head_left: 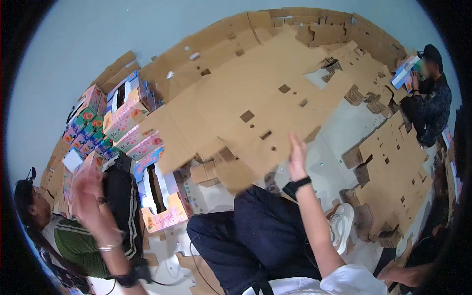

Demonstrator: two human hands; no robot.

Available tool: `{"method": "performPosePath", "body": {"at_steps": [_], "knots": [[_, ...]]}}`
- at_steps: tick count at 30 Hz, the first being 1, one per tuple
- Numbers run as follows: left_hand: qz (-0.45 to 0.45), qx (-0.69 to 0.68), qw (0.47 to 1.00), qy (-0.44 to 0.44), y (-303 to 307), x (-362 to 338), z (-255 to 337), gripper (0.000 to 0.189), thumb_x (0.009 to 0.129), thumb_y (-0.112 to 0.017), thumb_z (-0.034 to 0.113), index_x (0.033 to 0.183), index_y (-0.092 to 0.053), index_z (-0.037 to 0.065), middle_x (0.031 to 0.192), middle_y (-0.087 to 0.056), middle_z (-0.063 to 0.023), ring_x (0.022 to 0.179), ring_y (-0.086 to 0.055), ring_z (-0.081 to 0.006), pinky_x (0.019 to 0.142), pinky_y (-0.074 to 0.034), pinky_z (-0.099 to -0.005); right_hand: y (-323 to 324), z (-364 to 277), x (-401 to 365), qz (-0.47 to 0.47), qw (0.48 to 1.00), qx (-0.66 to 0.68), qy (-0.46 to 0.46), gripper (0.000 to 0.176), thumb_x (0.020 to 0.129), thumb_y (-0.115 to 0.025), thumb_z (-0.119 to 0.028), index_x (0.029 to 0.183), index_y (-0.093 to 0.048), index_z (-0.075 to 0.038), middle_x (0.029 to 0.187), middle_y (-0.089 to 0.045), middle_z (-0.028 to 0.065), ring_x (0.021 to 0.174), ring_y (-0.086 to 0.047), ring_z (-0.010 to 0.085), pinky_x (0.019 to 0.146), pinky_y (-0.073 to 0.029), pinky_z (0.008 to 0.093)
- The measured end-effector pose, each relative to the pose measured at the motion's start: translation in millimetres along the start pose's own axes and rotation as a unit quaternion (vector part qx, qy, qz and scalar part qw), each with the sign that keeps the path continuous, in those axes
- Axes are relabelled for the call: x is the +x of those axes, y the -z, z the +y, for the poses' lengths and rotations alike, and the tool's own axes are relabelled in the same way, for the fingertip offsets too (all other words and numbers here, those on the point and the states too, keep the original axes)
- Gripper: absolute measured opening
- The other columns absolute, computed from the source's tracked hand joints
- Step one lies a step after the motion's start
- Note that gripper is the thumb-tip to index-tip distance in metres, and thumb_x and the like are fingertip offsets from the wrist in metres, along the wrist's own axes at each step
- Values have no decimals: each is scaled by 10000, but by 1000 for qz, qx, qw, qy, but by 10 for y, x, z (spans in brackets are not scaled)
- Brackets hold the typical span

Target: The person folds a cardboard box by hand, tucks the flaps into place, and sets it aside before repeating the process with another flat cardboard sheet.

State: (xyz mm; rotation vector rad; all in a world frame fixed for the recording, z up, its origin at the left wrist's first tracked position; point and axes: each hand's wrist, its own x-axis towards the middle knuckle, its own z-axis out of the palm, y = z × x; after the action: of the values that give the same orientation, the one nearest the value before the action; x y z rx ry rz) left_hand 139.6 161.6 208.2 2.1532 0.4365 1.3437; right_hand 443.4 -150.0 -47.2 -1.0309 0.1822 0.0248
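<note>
A large, flat brown cardboard sheet (216,113) with cut-out holes stretches across the middle, its near edge blurred above my knees. My right hand (297,156), with a black band at the wrist, is at the sheet's right edge, fingers stretched out and nothing wrapped in them. Off to the left, my left hand (88,189) is raised and smeared by motion, away from the sheet; its fingers are not clear. Beyond it stand printed fruit cartons (127,110). A carton with an open top slot (164,209) lies between my left arm and my legs.
Stacked cut cardboard (393,172) lies on the floor at the right. A person in dark clothes (430,98) holds a printed carton at the far right. Another person in a green top (73,243) sits at the left. Cardboard panels (324,34) line the back wall.
</note>
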Motion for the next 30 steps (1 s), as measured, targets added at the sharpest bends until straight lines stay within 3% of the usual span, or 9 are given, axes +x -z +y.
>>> {"method": "performPosePath", "body": {"at_steps": [1, 2, 4, 7, 16, 19, 24, 27, 30], "knots": [[-146, -275, 942, 127, -243, -222, -150, 224, 923, -405, 71, 1056, -557, -26, 1042, -586, -133, 862, -602, -215, 790, -478, -284, 6, 376, 237, -13, 999, -33, -13, 457, 832, -688, -299, 1128, -530, 10, 1050, -605, 104, 901, -598, 180, 780, -502, 326], [-189, 68, 980, 6, -568, -784, -87, 255, 869, -462, 20, 1113, -534, 24, 1053, -579, -93, 854, -588, -187, 734, -472, -268, 46, 677, 265, -35, 996, 0, -85, 441, 833, -688, -301, 1099, -537, 16, 1010, -612, 115, 824, -616, 192, 691, -522, 326], [-247, -81, 937, 234, -1006, -1673, -382, 451, 738, -551, -69, 1164, -501, 72, 1162, -506, -63, 1030, -516, -147, 787, -453, -270, 113, 1372, 354, -41, 980, -18, -195, 422, 836, -683, -310, 1057, -550, 23, 932, -625, 132, 696, -642, 209, 532, -536, 312], [-380, -16, 912, 155, -1432, -2121, -542, 550, 717, -608, -52, 1230, -484, 107, 1259, -447, -124, 1164, -458, -279, 874, -445, -355, 142, 1674, 365, -58, 972, -63, -221, 410, 845, -674, -317, 1042, -565, 25, 854, -631, 136, 622, -652, 208, 449, -523, 282], [-387, 284, 877, -21, -2505, -1766, -1077, 739, 714, -711, 183, 1378, -391, 239, 1471, -248, -165, 1354, -235, -367, 1040, -253, -586, 136, 1280, 130, -122, 966, -83, -214, 438, 877, -628, -314, 1089, -564, 64, 904, -665, 169, 656, -679, 223, 448, -523, 251], [-485, 273, 821, 126, -2717, -2017, -1620, 851, 727, -713, 229, 1449, -262, 270, 1533, -96, -148, 1396, -128, -379, 1039, -214, -626, 71, 1382, 290, -121, 964, -84, -221, 440, 873, -631, -313, 1088, -555, 64, 906, -661, 183, 663, -684, 238, 446, -524, 256], [-506, 295, 804, 103, -2720, -2164, -1683, 904, 722, -713, 157, 1466, -208, 248, 1525, -93, -183, 1388, -134, -398, 1061, -252, -566, 30, 1532, 427, -93, 958, -133, -237, 451, 875, -621, -349, 1075, -556, 50, 861, -667, 170, 680, -690, 232, 451, -511, 246], [-475, 218, 852, 45, -2568, -2074, -1869, 879, 713, -700, 91, 1453, -245, 221, 1510, -130, -205, 1364, -188, -419, 1077, -287, -483, -18, 1351, 300, -128, 961, -96, -225, 453, 877, -617, -358, 1055, -554, 54, 840, -662, 176, 679, -693, 243, 451, -505, 238], [-445, 147, 880, 71, -2299, -1824, -1733, 712, 739, -655, 72, 1382, -383, 214, 1392, -333, -232, 1233, -394, -436, 992, -402, -427, -152, 1148, 95, -141, 968, -78, -194, 457, 880, -613, -371, 1040, -552, 53, 794, -656, 152, 602, -679, 237, 459, -499, 242]]}}
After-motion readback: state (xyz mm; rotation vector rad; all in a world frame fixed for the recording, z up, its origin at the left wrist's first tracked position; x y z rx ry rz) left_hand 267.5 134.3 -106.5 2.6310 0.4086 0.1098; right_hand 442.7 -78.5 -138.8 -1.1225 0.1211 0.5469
